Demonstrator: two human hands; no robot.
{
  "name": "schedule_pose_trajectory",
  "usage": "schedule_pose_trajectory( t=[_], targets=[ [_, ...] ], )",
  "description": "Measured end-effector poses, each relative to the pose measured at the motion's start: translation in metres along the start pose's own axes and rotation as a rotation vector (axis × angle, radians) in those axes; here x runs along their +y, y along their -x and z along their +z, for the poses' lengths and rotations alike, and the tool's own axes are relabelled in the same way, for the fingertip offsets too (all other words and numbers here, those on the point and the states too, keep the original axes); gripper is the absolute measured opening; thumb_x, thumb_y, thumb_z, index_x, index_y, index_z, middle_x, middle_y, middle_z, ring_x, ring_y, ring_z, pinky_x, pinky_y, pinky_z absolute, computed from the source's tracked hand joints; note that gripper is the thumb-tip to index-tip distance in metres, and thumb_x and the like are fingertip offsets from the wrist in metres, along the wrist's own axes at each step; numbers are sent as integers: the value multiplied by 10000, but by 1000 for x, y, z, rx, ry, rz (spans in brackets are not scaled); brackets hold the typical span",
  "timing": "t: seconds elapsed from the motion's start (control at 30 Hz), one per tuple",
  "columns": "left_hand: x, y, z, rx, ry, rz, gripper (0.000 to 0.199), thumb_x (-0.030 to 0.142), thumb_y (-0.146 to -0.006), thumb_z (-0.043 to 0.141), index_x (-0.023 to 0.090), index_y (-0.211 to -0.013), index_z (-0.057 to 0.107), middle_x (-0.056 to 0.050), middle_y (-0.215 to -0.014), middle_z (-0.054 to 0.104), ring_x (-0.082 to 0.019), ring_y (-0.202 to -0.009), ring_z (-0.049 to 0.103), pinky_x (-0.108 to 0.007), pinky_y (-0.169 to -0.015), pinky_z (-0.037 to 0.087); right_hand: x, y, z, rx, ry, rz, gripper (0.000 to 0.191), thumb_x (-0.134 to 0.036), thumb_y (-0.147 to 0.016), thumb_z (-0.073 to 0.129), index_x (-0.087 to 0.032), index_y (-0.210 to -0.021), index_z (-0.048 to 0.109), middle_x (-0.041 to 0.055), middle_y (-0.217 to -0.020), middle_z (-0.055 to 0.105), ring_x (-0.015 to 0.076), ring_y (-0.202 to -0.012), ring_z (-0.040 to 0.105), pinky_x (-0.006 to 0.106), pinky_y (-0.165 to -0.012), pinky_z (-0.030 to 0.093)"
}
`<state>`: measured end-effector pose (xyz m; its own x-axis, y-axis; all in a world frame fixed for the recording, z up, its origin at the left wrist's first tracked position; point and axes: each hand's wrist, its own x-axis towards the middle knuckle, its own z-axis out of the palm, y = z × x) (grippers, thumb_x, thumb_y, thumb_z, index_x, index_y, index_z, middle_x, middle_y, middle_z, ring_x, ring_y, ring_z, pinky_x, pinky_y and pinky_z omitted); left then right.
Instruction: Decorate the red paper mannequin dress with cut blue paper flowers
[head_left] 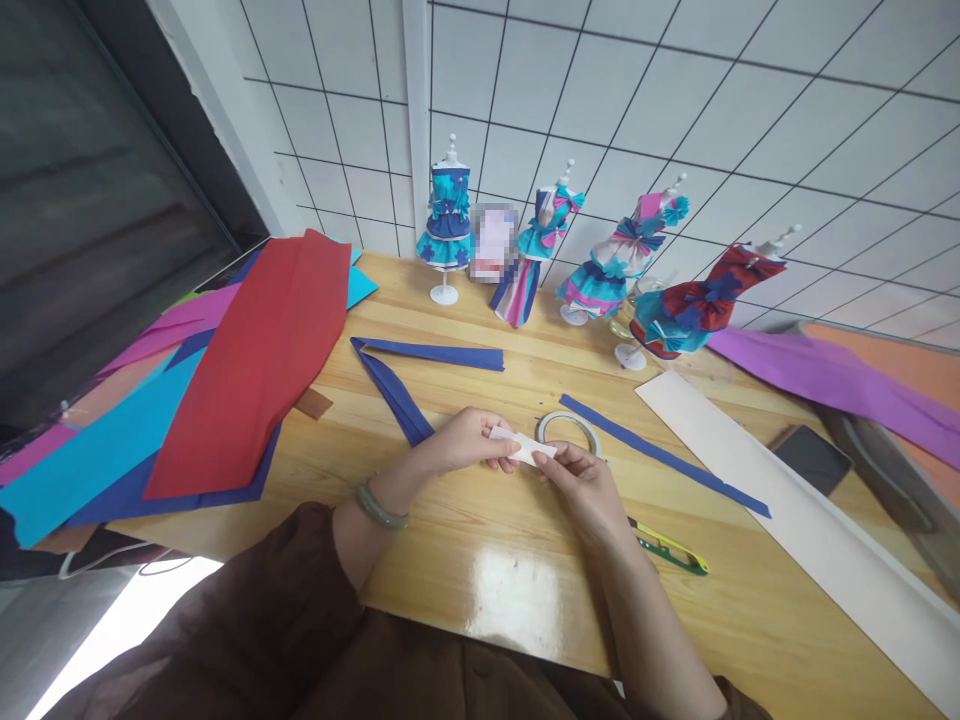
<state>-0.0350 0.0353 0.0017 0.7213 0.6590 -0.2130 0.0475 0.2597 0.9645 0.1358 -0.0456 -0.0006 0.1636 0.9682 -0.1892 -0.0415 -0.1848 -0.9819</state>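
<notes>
Between my two hands is a small white strip of paper, held level just above the wooden table. My left hand pinches its left end, thumb on top. At the other end, my right hand pinches it between thumb and fingers. A roll of tape lies flat right behind my right hand. A long folded blue paper strip bends in a V behind my left hand. Another narrow blue strip runs off to the right. Beside my right wrist lies a yellow and green utility knife.
Several small dress-form stands in paper dresses, one blue, one red, line the table's back by the tiled wall. Coloured paper sheets pile at left. A long white sheet, a phone and purple paper lie right.
</notes>
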Motion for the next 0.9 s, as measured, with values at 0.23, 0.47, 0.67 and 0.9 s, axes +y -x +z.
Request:
schedule_pose_trajectory(
  t=[0.23, 0.47, 0.67, 0.9],
  targets=[
    [-2, -6, 3, 163, 81, 66, 370, 402, -691, 655, 77, -864, 617, -60, -671, 641, -102, -572, 583, -197, -528, 423, 7, -2, 5, 83, -89, 13, 236, -351, -632, 737, -176, -766, 654, -12, -619, 610, 99, -510, 511, 226, -519, 410],
    [-8, -3, 21, 103, 156, 75, 450, 426, -639, 691, 79, -917, 616, -63, -764, 622, -75, -567, 513, -195, -511, 377, 9, -1, 13, 150, -141, -21, 273, -367, -629, 733, -172, -792, 634, -2, -635, 626, 105, -504, 530, 236, -501, 440],
    [-14, -8, 22, 187, 235, 12, 323, 367, -611, 707, 75, -710, 611, -14, -577, 564, -75, -519, 487, -211, -520, 356, 3, 3, 18, 136, -64, -47, 287, -391, -628, 727, -167, -780, 633, 5, -594, 631, 122, -495, 551, 259, -513, 462],
    [-13, -8, 22, 147, 293, 23, 312, 334, -613, 714, 82, -772, 619, -26, -624, 589, -70, -516, 494, -204, -507, 334, 5, 7, 31, 191, 60, -120, 302, -436, -682, 663, -174, -823, 609, 42, -693, 669, 169, -607, 610, 322, -629, 504]
  ],
)
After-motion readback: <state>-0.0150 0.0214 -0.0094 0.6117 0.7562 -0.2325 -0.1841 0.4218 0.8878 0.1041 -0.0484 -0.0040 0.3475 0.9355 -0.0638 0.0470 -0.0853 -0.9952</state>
